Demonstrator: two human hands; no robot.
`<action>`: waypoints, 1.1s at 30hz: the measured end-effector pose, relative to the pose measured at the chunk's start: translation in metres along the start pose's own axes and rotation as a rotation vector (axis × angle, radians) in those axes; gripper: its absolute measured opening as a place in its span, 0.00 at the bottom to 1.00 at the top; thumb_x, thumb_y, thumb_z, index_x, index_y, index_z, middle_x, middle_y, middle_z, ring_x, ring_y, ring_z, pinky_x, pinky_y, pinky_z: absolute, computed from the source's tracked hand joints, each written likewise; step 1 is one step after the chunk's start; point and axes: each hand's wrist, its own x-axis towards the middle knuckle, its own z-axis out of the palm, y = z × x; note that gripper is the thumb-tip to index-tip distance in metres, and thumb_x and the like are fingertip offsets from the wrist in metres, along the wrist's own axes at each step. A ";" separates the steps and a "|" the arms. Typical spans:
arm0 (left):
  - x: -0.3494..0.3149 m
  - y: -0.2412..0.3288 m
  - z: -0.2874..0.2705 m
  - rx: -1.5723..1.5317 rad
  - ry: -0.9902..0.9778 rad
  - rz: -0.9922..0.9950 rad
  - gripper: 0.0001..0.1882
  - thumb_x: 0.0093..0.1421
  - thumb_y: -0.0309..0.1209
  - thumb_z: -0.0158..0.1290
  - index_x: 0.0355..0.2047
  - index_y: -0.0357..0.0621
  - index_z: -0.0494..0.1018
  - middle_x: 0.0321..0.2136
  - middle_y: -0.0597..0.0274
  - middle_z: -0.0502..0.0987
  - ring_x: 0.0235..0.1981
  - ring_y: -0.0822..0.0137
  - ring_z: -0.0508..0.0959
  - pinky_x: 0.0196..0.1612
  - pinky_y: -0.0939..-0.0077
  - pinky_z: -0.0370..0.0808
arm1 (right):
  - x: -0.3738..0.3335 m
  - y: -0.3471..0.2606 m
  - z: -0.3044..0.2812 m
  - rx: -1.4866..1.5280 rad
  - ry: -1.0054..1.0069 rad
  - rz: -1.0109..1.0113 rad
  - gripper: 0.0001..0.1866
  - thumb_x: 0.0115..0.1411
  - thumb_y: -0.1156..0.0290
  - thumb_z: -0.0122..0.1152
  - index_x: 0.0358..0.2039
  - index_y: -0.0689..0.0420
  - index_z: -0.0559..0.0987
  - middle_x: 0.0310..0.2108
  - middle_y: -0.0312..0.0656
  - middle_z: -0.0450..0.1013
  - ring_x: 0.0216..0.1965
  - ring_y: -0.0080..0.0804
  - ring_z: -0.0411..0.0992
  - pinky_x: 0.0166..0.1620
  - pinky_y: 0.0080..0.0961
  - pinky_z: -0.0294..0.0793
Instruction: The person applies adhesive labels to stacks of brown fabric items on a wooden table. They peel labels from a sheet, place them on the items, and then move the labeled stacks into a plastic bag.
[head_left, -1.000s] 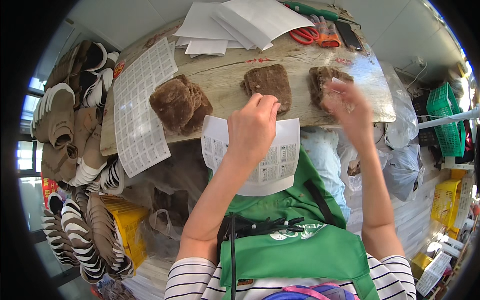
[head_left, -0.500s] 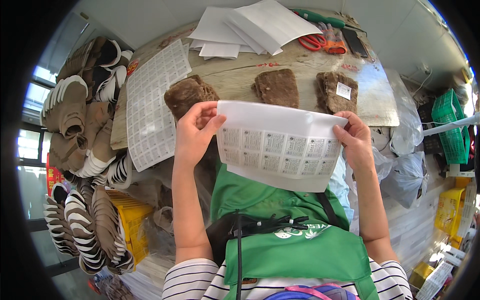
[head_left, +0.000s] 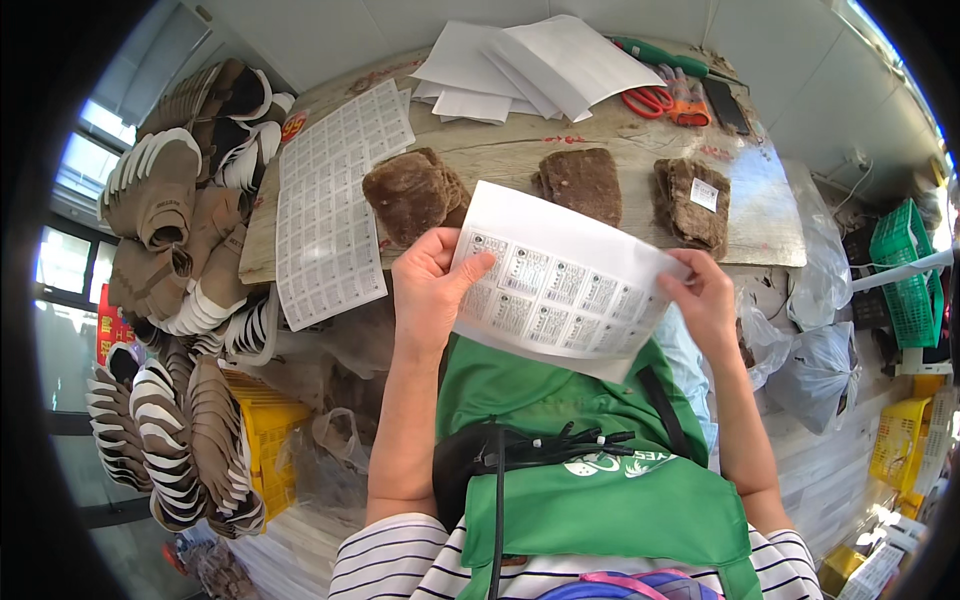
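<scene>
A white sheet of printed labels (head_left: 560,290) hangs tilted over my lap, its left side higher than its right. My left hand (head_left: 440,280) pinches its left edge between thumb and fingers. The right edge is pinched by my right hand (head_left: 703,300), slightly blurred. Just beyond the sheet, three stacks of brown fuzzy pieces lie on the table: a left stack (head_left: 415,195), a middle stack (head_left: 580,187) partly covered by the sheet, and a right stack (head_left: 690,215) with a small white label (head_left: 704,194) on top.
Another label sheet (head_left: 335,200) lies at the table's left, beside piled shoe uppers (head_left: 165,190). White papers (head_left: 540,70), red-handled scissors (head_left: 648,101), a green-handled tool (head_left: 655,55) and a dark phone (head_left: 726,106) lie at the back. A yellow crate (head_left: 270,430) stands lower left; plastic bags (head_left: 815,370) hang right.
The held label sheet has tilted, with its left side raised and its right side lowered. Both hands keep hold of it. The whole view has shifted slightly.
</scene>
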 end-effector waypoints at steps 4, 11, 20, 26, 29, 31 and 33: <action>-0.012 0.016 0.018 0.142 -0.028 0.070 0.04 0.58 0.21 0.62 0.32 0.32 0.78 0.27 0.63 0.82 0.27 0.80 0.78 0.32 0.85 0.74 | -0.011 -0.074 0.007 -0.335 0.199 -0.613 0.33 0.48 0.66 0.75 0.55 0.58 0.75 0.56 0.47 0.71 0.57 0.49 0.69 0.58 0.41 0.71; -0.008 0.039 0.050 0.295 -0.067 0.382 0.07 0.55 0.21 0.65 0.29 0.33 0.77 0.30 0.67 0.78 0.31 0.77 0.74 0.35 0.83 0.71 | -0.011 -0.127 0.038 0.104 -0.281 -0.369 0.32 0.50 0.61 0.76 0.52 0.62 0.75 0.44 0.46 0.77 0.44 0.33 0.75 0.44 0.28 0.75; 0.015 0.023 0.064 0.774 0.140 0.575 0.11 0.61 0.36 0.61 0.31 0.42 0.75 0.18 0.57 0.75 0.16 0.57 0.73 0.22 0.69 0.70 | 0.016 -0.116 0.040 0.331 -0.249 -0.092 0.10 0.60 0.69 0.69 0.34 0.65 0.81 0.24 0.35 0.77 0.27 0.18 0.73 0.31 0.21 0.74; 0.033 -0.005 0.068 0.735 0.051 0.693 0.09 0.64 0.34 0.58 0.28 0.45 0.74 0.16 0.59 0.73 0.15 0.57 0.73 0.19 0.67 0.67 | 0.030 -0.121 0.047 0.217 0.136 -0.382 0.08 0.53 0.78 0.71 0.34 0.62 0.83 0.28 0.36 0.76 0.26 0.23 0.75 0.31 0.22 0.77; 0.038 -0.014 0.069 0.779 0.073 0.677 0.10 0.65 0.35 0.57 0.28 0.45 0.74 0.15 0.58 0.73 0.14 0.58 0.73 0.18 0.67 0.66 | 0.032 -0.115 0.048 0.153 0.189 -0.380 0.09 0.50 0.80 0.72 0.32 0.60 0.83 0.27 0.38 0.76 0.26 0.25 0.76 0.29 0.22 0.77; 0.040 -0.020 0.071 0.803 0.086 0.664 0.11 0.65 0.35 0.56 0.28 0.44 0.75 0.14 0.58 0.72 0.14 0.57 0.73 0.18 0.67 0.66 | 0.035 -0.104 0.052 0.095 0.249 -0.430 0.08 0.49 0.80 0.72 0.31 0.60 0.83 0.26 0.38 0.76 0.26 0.26 0.77 0.29 0.22 0.77; 0.044 -0.027 0.072 0.796 0.108 0.639 0.11 0.66 0.35 0.55 0.28 0.43 0.75 0.13 0.57 0.71 0.13 0.57 0.72 0.17 0.66 0.65 | 0.039 -0.096 0.055 0.056 0.284 -0.456 0.07 0.49 0.81 0.72 0.29 0.60 0.82 0.26 0.39 0.76 0.26 0.27 0.77 0.29 0.23 0.77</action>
